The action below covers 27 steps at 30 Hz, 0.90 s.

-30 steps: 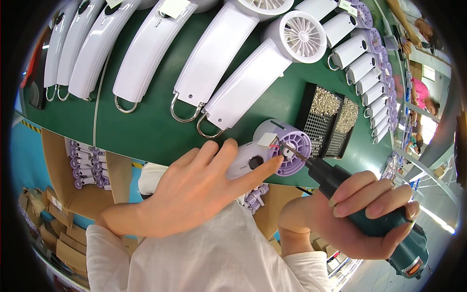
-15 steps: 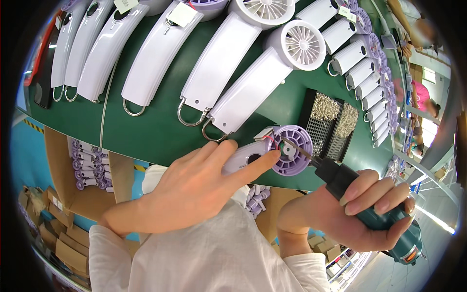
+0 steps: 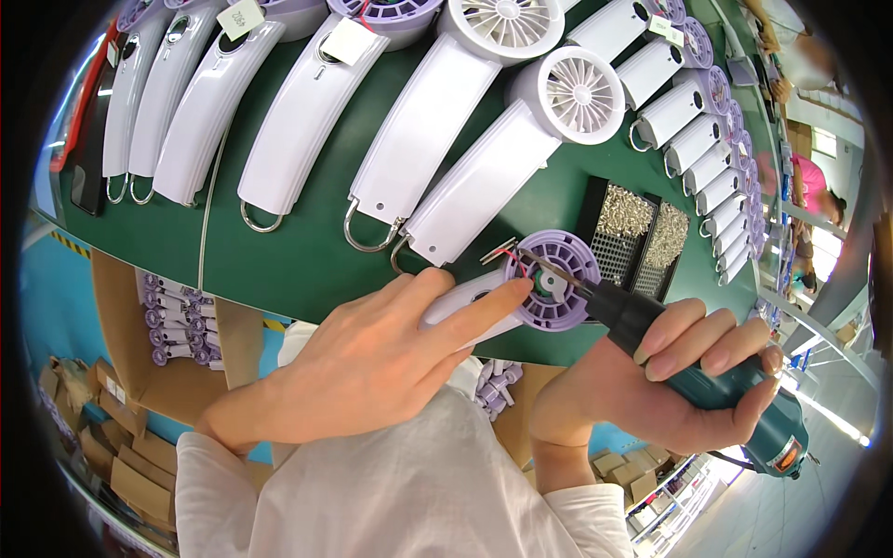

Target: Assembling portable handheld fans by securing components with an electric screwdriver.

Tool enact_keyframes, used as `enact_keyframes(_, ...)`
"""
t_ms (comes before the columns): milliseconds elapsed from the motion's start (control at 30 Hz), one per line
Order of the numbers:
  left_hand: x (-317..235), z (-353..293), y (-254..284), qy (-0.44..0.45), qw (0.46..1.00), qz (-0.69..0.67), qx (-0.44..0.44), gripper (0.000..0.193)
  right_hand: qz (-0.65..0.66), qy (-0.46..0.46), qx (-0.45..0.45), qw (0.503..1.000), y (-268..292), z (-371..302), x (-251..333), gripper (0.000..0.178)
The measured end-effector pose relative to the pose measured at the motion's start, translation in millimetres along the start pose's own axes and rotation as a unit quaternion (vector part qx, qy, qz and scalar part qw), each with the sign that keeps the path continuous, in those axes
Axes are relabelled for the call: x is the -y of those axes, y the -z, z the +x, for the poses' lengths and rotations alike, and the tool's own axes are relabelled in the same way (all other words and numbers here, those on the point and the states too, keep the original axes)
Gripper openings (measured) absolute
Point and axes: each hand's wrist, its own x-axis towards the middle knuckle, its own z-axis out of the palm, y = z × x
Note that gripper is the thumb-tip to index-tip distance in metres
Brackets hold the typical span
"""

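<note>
A handheld fan with an open purple round head (image 3: 569,314) lies at the green bench's near edge. My left hand (image 3: 372,358) is closed over its pale handle (image 3: 460,298), the index finger reaching to the head's inside. Thin red wires and a small flat piece (image 3: 499,250) show at the head's upper left. In my right hand (image 3: 688,372) is a green and black electric screwdriver (image 3: 625,314), fingers wrapped round its body. Its long bit crosses above the open head, pointing left. Whether the tip touches anything, I cannot tell.
Two black trays (image 3: 611,253) of small silver screws stand beyond the fan. White fans (image 3: 423,126) with metal loops line the bench's far side; more (image 3: 693,139) run along the right. A carton (image 3: 167,395) of fan parts stands lower left. Other people (image 3: 811,186) are at far right.
The screwdriver has shifted left and away from me, its bit now reaching the head's upper-left rim. The fan has moved slightly away, and the small flat piece beside it has changed its tilt.
</note>
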Motion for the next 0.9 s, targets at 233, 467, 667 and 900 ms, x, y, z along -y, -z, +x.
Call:
enact_keyframes(233,0.3,0.1,1.5,0.006,1.000,-0.015,0.008,0.060,-0.004,-0.002,-0.001,1.000,2.6,-0.4,-1.3,0.035)
enact_keyframes(467,1.5,-1.5,2.0,0.003,1.000,-0.018,0.008,0.061,-0.001,-0.003,0.009,1.000,-0.1,-0.2,1.3,0.034)
enact_keyframes(667,0.9,-0.3,1.7,0.000,1.000,-0.018,0.009,0.061,-0.002,0.003,0.008,1.000,0.9,-0.2,2.2,0.033)
enact_keyframes(900,6.1,0.5,-4.9,-0.046,0.998,0.006,-0.034,0.057,-0.016,0.006,0.006,1.000,-1.8,0.8,2.4,0.033)
